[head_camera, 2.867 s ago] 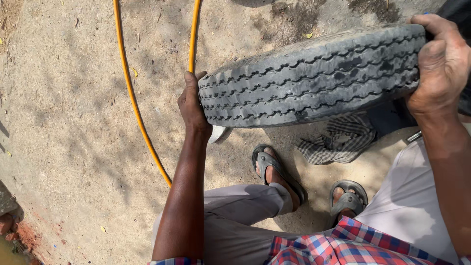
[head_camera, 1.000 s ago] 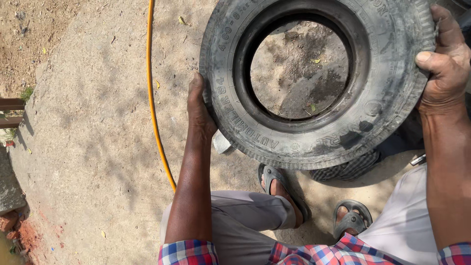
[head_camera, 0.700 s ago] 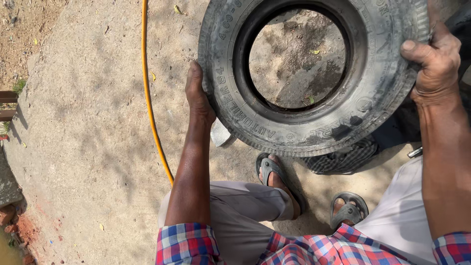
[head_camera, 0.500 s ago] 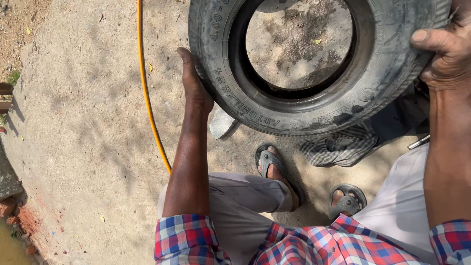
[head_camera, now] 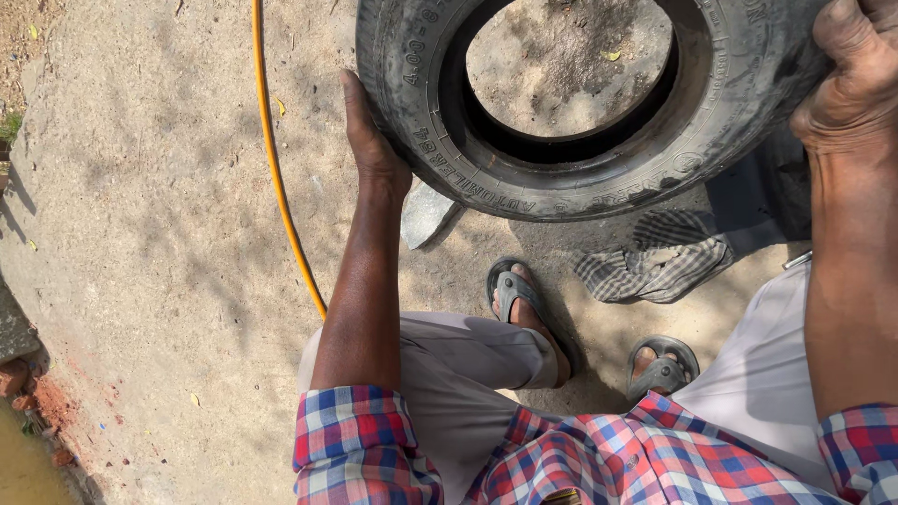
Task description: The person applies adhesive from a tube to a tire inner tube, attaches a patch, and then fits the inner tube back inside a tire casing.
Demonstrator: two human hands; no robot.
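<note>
The tyre, black and worn, fills the head view from 11 to 2 o'clock, held up off the ground with its sidewall turned toward the camera, so that sandy ground and a small yellow leaf show through its round opening. The left hand lies flat against the tread at the tyre's 9 o'clock edge, palm pressed to the rubber and fingers stretched upward along it rather than curled round. The right hand clamps the opposite edge at 3 o'clock, its fingers bent over the tread and wrapped down onto the sidewall. Both forearms reach up from checked red, blue and white sleeves at the bottom of the frame. A thin yellow hose runs down the ground at 10 o'clock, well apart from the tyre, and disappears behind the left arm. Just below the tyre's lower left edge, at about 7 o'clock of it, lies a pale grey flat piece; whether it touches the rubber cannot be told. A striped grey cloth lies crumpled on the ground under the tyre's 5 o'clock side. Two feet in dark sandals stand near 6 o'clock, below grey trouser legs.
</note>
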